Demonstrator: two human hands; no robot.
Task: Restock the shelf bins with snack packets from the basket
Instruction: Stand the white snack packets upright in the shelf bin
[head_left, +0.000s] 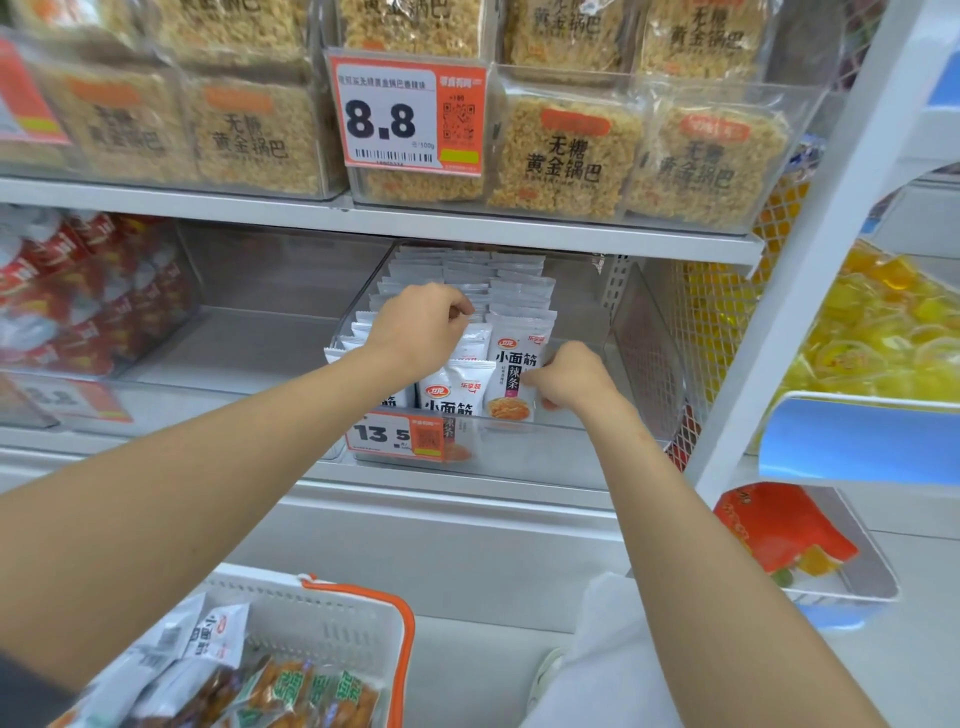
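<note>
Pinching front packet (511, 374) at bin (524, 453) front-right corner, right hand (569, 382) may tip it out; left hand (421, 325) grips packet row (462, 273), could crumple tops

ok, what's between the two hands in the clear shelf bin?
Head view: upright white snack packets with black lettering stand between left hand and right hand, which pinches the tallest one's edge.
</note>
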